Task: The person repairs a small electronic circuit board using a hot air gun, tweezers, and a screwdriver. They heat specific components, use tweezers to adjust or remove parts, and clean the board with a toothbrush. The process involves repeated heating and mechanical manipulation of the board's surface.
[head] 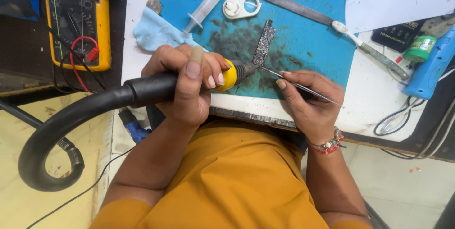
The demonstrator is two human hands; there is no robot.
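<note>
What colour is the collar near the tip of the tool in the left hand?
Yellow: the collar sits just ahead of the left hand, seen in the head view.

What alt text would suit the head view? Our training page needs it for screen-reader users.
Seen from above, the left hand aims a black hot-air handpiece with a yellow collar at a narrow circuit board on a stained blue mat, while the right hand holds fine tweezers towards the board's lower end. A syringe and yellow multimeter lie nearby.
</note>
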